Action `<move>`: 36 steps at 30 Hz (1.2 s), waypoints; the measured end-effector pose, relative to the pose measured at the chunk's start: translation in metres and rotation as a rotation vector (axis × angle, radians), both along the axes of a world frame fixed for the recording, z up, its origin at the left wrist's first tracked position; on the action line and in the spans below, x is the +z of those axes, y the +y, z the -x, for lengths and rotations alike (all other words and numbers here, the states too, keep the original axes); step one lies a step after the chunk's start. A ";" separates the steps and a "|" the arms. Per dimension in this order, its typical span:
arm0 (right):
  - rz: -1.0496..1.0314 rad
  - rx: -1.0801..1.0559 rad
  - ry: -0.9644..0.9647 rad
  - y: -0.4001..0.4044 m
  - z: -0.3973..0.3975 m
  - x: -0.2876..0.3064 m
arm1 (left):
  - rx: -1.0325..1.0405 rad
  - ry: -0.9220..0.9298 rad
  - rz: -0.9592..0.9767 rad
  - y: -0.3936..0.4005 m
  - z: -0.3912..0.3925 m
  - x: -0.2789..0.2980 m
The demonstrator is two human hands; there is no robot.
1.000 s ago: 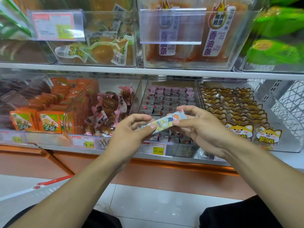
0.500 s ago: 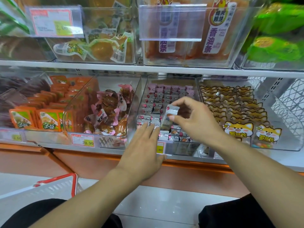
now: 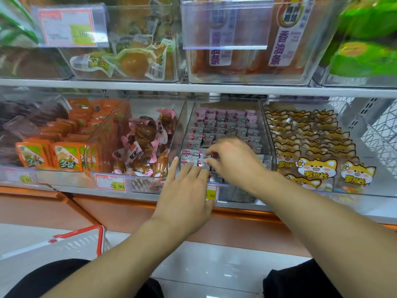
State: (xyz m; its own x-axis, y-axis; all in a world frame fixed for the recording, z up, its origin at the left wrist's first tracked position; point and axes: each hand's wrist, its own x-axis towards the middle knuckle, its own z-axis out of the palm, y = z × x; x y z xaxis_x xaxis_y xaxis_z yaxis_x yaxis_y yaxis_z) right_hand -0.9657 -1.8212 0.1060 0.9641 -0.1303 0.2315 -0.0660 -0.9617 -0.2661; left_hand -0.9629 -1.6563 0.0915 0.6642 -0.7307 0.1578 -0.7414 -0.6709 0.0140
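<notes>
At bin (image 3: 269,147): L hand (image 3: 186,197), R hand (image 3: 235,161) on pkts (image 3: 227,124).

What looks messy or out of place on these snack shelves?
The pink-wrapped snacks lie in a loose heap, while the small packets and cat-faced packs beside them sit in neat rows.

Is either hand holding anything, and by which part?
Left hand holds nothing; its straight fingers rest on the front of the clear bin. Right hand curls its fingertips among the small pink-grey packets; whether they pinch one cannot be told.
</notes>
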 end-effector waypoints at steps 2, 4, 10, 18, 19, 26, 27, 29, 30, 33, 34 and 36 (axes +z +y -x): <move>-0.011 -0.015 0.072 0.002 -0.003 -0.003 | 0.001 -0.001 0.009 0.000 0.000 -0.001; -0.107 -0.042 0.064 0.001 -0.004 -0.006 | -0.002 0.007 0.030 0.001 0.000 -0.001; -0.451 -0.101 -0.157 -0.004 0.001 0.006 | -0.079 -0.020 0.263 0.002 0.000 0.003; -1.210 -0.304 -0.458 -0.007 0.035 0.038 | 0.176 0.511 1.024 0.003 -0.013 0.024; -1.366 -0.314 -0.455 -0.007 0.041 0.040 | 0.205 0.612 1.071 0.004 -0.016 0.026; -1.840 -0.365 -0.279 -0.013 0.060 0.036 | 0.287 1.066 1.247 0.003 -0.021 0.025; -1.846 -0.363 -0.255 -0.014 0.060 0.036 | 0.305 1.082 1.258 0.003 -0.021 0.025; -1.865 -0.359 -0.243 -0.016 0.063 0.037 | 0.315 1.089 1.265 0.002 -0.022 0.026; -1.874 -0.358 -0.244 -0.017 0.063 0.037 | 0.310 1.082 1.265 0.002 -0.023 0.027; -1.888 -0.352 -0.227 -0.017 0.065 0.035 | 0.278 1.034 1.243 0.001 -0.022 0.026; -1.896 -0.349 -0.210 -0.017 0.065 0.035 | 0.270 1.000 1.222 0.001 -0.021 0.025; -1.908 -0.339 -0.165 -0.019 0.066 0.035 | 0.238 0.925 1.187 0.001 -0.021 0.024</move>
State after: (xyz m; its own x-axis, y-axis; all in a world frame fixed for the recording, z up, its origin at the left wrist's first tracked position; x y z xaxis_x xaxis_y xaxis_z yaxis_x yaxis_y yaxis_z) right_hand -1.0318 -1.8400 0.1413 0.8360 -0.4264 -0.3454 -0.0262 0.5977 -0.8013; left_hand -0.9419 -1.6557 0.1155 0.9363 -0.3496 0.0338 -0.0497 -0.0366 0.9981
